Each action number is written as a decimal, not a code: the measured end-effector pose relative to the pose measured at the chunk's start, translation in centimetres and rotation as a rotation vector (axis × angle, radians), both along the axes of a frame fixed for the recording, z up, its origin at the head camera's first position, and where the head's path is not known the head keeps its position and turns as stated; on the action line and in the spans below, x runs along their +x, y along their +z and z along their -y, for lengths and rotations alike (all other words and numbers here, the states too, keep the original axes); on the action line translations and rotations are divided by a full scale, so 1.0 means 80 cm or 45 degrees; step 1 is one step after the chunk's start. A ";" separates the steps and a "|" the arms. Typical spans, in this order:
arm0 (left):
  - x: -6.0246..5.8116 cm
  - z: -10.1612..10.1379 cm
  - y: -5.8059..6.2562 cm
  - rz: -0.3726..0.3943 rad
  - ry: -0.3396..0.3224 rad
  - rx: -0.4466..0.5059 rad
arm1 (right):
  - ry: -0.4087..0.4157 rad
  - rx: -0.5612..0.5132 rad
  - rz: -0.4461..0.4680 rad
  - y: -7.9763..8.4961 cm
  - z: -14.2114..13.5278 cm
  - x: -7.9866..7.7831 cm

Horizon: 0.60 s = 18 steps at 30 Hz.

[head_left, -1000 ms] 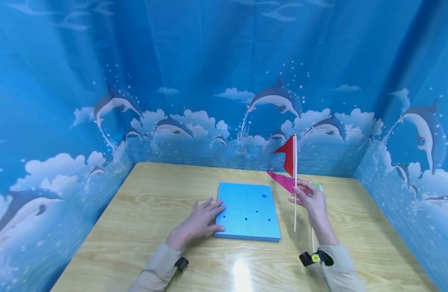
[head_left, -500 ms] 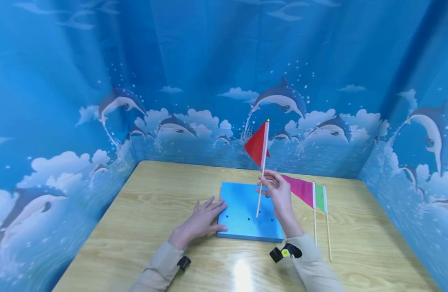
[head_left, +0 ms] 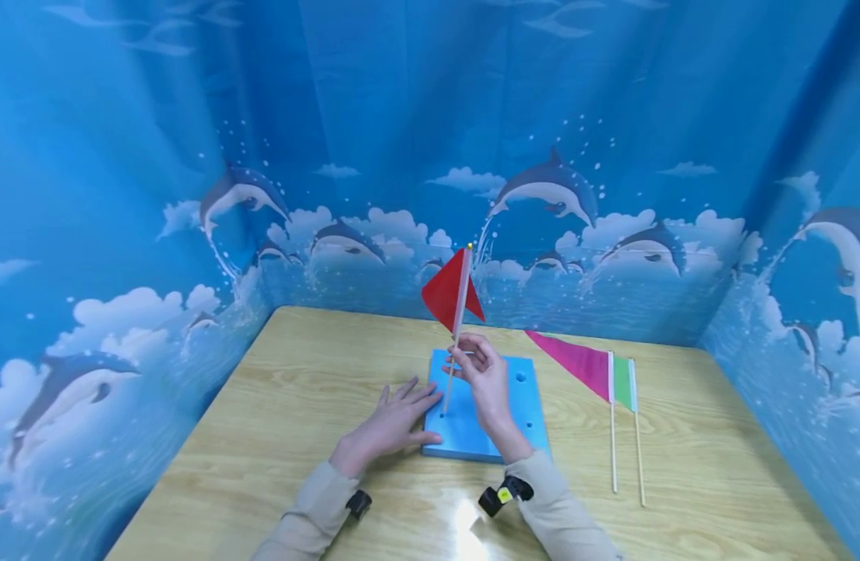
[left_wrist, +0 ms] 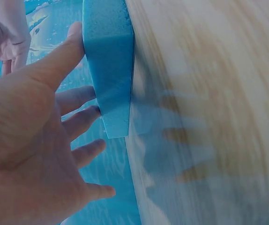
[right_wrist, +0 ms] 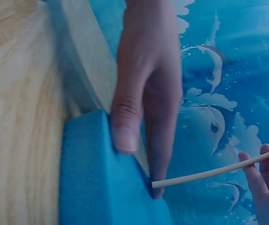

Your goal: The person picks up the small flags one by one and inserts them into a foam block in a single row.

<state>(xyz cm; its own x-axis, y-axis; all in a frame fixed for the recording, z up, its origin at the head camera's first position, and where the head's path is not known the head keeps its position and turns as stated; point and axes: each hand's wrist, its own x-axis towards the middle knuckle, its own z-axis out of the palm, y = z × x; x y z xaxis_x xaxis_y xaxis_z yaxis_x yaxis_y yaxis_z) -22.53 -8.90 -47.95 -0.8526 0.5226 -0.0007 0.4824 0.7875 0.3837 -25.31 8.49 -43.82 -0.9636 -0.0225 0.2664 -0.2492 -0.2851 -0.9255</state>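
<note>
Dolphin-print curtains (head_left: pixel 395 140) are hanging behind a wood-grain table (head_left: pixel 325 351). Your red flag (head_left: pixel 445 292) is leaning a bit, top to your right, tip sitting right by the near-left hole (head_left: pixel 442 416) of the blue board (head_left: pixel 465 442); can't tell if it's touching. R hand (head_left: pixel 489 386) is pinching the stick (head_left: pixel 449 389) below the cloth; L hand (head_left: pixel 388 428) is resting on the board's left edge, fingers spread, gripping nothing. Prob. you're wanting it upright: straighten first, push straight down, w/ L hand steadying. Pink flag (head_left: pixel 586 369) & green flag (head_left: pixel 623 383) are lying off to the right. No brands showing; R wrist's yellow tag (head_left: pixel 505 495) is too small to read.
</note>
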 end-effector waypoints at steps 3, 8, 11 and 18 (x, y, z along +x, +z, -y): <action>-0.001 0.000 0.000 0.008 0.006 -0.004 | 0.005 0.004 0.003 -0.004 0.004 0.001; -0.002 -0.001 -0.002 0.012 0.013 -0.013 | 0.017 0.026 0.020 -0.004 0.004 0.005; -0.003 -0.001 -0.003 0.014 0.019 -0.014 | 0.029 0.067 0.030 -0.001 0.004 0.010; -0.003 -0.001 -0.003 0.021 0.018 -0.028 | 0.018 0.179 0.079 -0.003 0.008 0.019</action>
<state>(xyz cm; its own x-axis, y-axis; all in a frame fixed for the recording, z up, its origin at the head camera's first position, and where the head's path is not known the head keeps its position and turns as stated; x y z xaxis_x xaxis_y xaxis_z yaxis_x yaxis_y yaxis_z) -22.80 -8.81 -48.19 -0.8597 0.5101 -0.0258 0.4650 0.8025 0.3739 -23.76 7.85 -44.09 -0.9775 -0.0688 0.1995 -0.1871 -0.1548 -0.9701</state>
